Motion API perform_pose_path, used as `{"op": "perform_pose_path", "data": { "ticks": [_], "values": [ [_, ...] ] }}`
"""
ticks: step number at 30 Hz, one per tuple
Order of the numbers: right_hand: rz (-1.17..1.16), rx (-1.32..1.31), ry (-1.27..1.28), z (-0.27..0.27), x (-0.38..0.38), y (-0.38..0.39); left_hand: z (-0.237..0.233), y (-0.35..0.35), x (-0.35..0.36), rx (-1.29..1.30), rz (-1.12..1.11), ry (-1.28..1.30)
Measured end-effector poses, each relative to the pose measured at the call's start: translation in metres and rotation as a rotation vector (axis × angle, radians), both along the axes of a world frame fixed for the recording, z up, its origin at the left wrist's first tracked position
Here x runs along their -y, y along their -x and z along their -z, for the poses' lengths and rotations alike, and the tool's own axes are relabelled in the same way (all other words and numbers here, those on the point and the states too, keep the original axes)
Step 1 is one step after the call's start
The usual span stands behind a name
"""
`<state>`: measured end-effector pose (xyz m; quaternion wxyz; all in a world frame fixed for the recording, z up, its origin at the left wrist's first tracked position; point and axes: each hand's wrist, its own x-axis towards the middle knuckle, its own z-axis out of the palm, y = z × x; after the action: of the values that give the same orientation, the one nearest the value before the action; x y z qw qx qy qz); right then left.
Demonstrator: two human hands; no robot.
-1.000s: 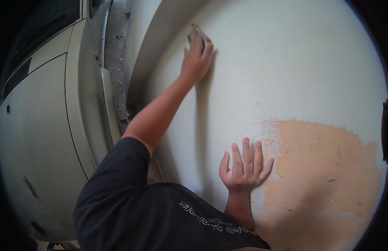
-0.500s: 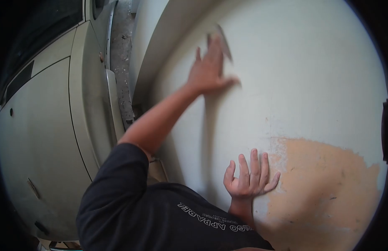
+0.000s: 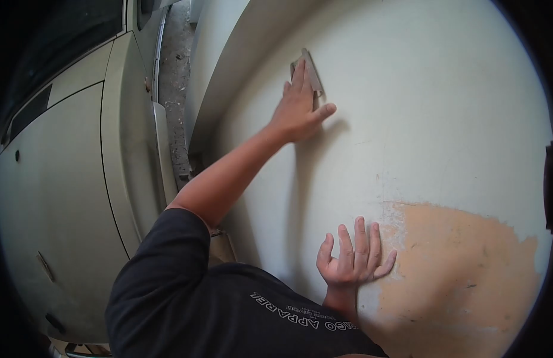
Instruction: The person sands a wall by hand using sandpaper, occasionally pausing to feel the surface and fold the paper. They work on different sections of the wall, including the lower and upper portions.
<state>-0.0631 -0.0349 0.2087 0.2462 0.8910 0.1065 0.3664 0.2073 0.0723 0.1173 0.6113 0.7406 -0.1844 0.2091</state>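
Stretched up the pale wall (image 3: 419, 119), my left hand (image 3: 297, 107) presses a small greyish-brown sheet, which looks like folded sandpaper (image 3: 313, 74), against the surface. Its fingers lie over the sheet, and the thumb sticks out to the right. The sheet's underside is hidden. Lower down, my right hand (image 3: 351, 256) rests open on the wall with its fingers spread. It holds nothing and is beside the left edge of an orange-tan patch (image 3: 461, 262) where the pale coating is absent.
A beige car (image 3: 62, 179) stands close on the left, with a narrow strip of dirty floor (image 3: 176, 77) between it and a wall edge (image 3: 214, 65). A dark object (image 3: 551, 188) is at the far right edge of the wall.
My left hand and the sheet have shifted slightly down and left on the wall, and the hand is less blurred. My right hand stays in nearly the same place.
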Motion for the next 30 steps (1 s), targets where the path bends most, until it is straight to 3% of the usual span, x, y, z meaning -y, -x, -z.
{"op": "perform_pose_path", "data": {
  "ticks": [3,5,8,10,11,13,15,17,19,22,24,25,28,30],
  "values": [
    [0.041,-0.054,0.016,0.001,-0.001,0.010,-0.015,-0.027,-0.015,-0.189,0.024,-0.018],
    [0.016,-0.020,0.025,0.000,0.001,0.003,-0.026,-0.009,0.006,0.013,-0.076,-0.122],
    [0.024,-0.037,0.017,0.001,0.001,0.005,-0.032,-0.016,-0.002,0.115,-0.034,-0.091],
    [0.033,-0.045,0.018,0.002,0.001,0.007,-0.028,-0.049,-0.012,-0.182,0.045,-0.053],
    [0.016,-0.027,0.013,0.002,0.001,0.004,-0.024,-0.041,-0.004,-0.180,0.044,-0.049],
    [0.008,-0.031,0.015,-0.001,0.003,0.006,-0.026,-0.013,0.009,0.126,-0.031,-0.032],
    [0.029,-0.050,0.001,0.003,0.000,0.003,-0.027,-0.026,-0.008,0.125,-0.045,-0.155],
    [0.023,-0.042,0.000,0.002,0.001,0.005,-0.022,-0.055,-0.016,-0.105,0.066,-0.110],
    [0.019,-0.048,0.008,0.000,0.002,0.011,-0.035,-0.026,0.000,-0.053,-0.033,0.023],
    [0.005,-0.021,0.003,0.003,0.000,-0.002,-0.044,-0.021,-0.004,0.177,-0.067,-0.122],
    [0.020,-0.050,0.016,0.002,0.001,0.005,-0.051,-0.043,-0.013,-0.089,-0.019,-0.094],
    [0.018,-0.049,0.021,0.001,0.001,0.008,-0.055,-0.040,-0.010,-0.089,-0.021,-0.089],
    [0.013,-0.031,0.006,0.002,0.000,0.003,-0.084,-0.028,0.008,0.287,-0.132,-0.143],
    [0.002,-0.030,0.011,0.002,0.001,0.005,-0.114,-0.009,0.006,0.405,-0.131,-0.114]
  ]
}}
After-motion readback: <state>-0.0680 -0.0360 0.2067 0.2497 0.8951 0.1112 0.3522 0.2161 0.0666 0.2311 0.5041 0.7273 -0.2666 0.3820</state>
